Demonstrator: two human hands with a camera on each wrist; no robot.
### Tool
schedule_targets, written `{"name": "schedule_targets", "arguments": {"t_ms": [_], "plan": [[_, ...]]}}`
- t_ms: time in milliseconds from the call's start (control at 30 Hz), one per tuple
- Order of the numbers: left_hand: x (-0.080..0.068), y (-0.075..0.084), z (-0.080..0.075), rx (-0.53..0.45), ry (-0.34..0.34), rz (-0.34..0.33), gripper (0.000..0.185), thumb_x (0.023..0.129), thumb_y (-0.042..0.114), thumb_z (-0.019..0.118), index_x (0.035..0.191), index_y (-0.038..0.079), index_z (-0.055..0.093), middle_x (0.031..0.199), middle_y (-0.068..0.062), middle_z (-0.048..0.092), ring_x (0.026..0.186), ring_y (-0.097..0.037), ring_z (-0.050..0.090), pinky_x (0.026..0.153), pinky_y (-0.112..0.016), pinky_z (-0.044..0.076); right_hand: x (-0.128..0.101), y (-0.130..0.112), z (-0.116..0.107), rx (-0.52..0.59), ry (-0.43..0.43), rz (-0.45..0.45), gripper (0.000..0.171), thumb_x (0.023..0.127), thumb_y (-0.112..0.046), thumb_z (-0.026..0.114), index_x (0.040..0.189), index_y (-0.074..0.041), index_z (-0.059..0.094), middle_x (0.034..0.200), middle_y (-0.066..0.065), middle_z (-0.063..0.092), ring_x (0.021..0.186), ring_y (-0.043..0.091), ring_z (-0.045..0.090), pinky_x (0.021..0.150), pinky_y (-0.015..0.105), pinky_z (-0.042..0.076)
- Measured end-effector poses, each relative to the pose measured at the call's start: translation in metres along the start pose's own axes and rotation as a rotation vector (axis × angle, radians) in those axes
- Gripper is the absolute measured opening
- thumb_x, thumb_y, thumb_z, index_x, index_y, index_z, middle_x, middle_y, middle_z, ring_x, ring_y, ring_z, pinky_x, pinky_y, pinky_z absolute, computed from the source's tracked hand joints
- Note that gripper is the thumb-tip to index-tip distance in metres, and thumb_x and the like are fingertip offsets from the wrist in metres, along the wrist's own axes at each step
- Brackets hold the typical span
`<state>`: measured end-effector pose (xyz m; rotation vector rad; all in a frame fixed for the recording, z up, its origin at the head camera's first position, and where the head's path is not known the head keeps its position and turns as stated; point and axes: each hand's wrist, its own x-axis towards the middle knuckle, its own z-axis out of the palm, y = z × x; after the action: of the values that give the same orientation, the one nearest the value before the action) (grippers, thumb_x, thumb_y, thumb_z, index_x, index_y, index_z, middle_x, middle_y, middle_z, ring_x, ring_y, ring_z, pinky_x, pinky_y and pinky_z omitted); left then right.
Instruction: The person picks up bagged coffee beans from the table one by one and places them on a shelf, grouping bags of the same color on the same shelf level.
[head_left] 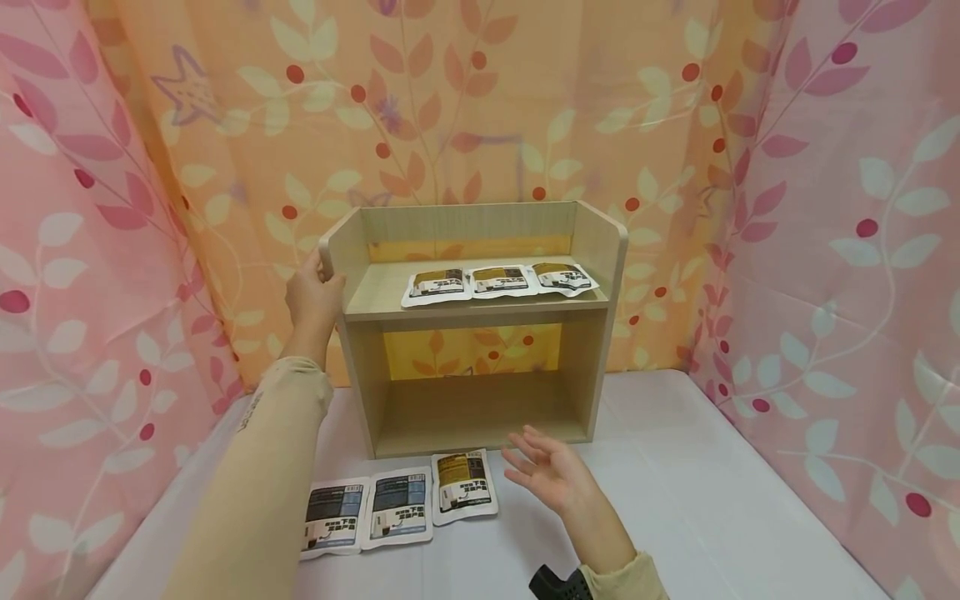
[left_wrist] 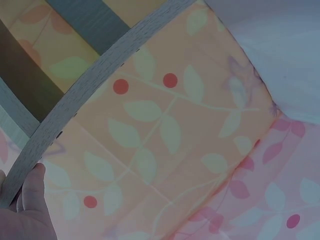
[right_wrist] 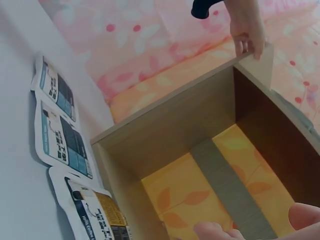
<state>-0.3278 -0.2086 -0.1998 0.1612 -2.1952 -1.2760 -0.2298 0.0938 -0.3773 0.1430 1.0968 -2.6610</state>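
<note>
Your left hand (head_left: 313, 293) grips the upper left side panel of the wooden shelf (head_left: 480, 392), fingers curled round its edge; the left wrist view shows only a thumb against that edge. Your right hand (head_left: 547, 472) hovers palm-up, fingers spread, just right of the yellow pouch (head_left: 463, 486) on the table (head_left: 712, 500). Only the head view shows three pouches (head_left: 498, 282) on the top shelf.

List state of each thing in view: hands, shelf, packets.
Left hand: grips the shelf's left side panel.
Right hand: open, fingers spread, holds nothing, in front of the lower compartment.
Shelf: upright on the table.
Upper packets: three flat in a row on the top board.
Table packets: three flat, overlapping, before the shelf.
</note>
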Motion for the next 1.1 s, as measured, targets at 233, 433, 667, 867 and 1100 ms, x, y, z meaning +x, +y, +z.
{"name": "schedule_targets", "arguments": {"t_ms": [233, 433, 667, 867, 1100], "plan": [[-0.001, 0.0, 0.0, -0.003, 0.0, 0.0, 0.057, 0.094, 0.007, 0.054, 0.149, 0.018, 0.041, 0.132, -0.019, 0.057, 0.123, -0.03, 0.054, 0.102, -0.044, 0.041, 0.005, 0.008, -0.01, -0.023, 0.024, 0.033, 0.061, 0.103, -0.008, 0.037, 0.151, 0.004, 0.001, 0.155, 0.033, 0.009, 0.14, 0.052, 0.011, 0.111, 0.062, 0.006], [0.0, -0.001, 0.001, -0.007, 0.0, -0.003, 0.056, 0.095, 0.008, 0.054, 0.149, 0.019, 0.042, 0.132, -0.019, 0.057, 0.122, -0.03, 0.054, 0.101, -0.043, 0.042, 0.008, 0.016, -0.019, -0.024, 0.05, 0.059, 0.061, 0.103, -0.008, 0.039, 0.148, 0.006, 0.0, 0.153, 0.036, 0.01, 0.139, 0.055, 0.011, 0.109, 0.065, 0.007], [0.0, 0.0, 0.0, -0.006, 0.002, -0.003, 0.057, 0.094, 0.009, 0.055, 0.149, 0.02, 0.042, 0.133, -0.018, 0.057, 0.123, -0.03, 0.054, 0.102, -0.043, 0.041, 0.013, 0.023, -0.027, -0.047, 0.047, 0.098, 0.064, 0.103, -0.01, 0.037, 0.147, 0.006, -0.007, 0.152, 0.039, 0.007, 0.139, 0.055, 0.01, 0.109, 0.066, 0.004], [0.001, -0.001, 0.0, -0.003, -0.006, -0.005, 0.059, 0.095, 0.009, 0.054, 0.15, 0.021, 0.039, 0.133, -0.018, 0.056, 0.124, -0.03, 0.053, 0.102, -0.044, 0.041, 0.015, 0.03, -0.033, -0.074, 0.058, 0.112, 0.059, 0.104, -0.01, 0.036, 0.146, 0.007, -0.002, 0.15, 0.042, 0.007, 0.138, 0.057, 0.011, 0.108, 0.067, 0.005], [0.002, -0.002, 0.001, -0.006, -0.013, -0.006, 0.058, 0.095, 0.009, 0.054, 0.15, 0.02, 0.039, 0.134, -0.018, 0.056, 0.124, -0.031, 0.053, 0.103, -0.045, 0.041, 0.015, 0.033, -0.04, -0.093, 0.045, 0.158, 0.066, 0.103, -0.011, 0.034, 0.148, 0.005, -0.012, 0.15, 0.042, 0.002, 0.139, 0.055, 0.005, 0.11, 0.065, 0.003]]}}
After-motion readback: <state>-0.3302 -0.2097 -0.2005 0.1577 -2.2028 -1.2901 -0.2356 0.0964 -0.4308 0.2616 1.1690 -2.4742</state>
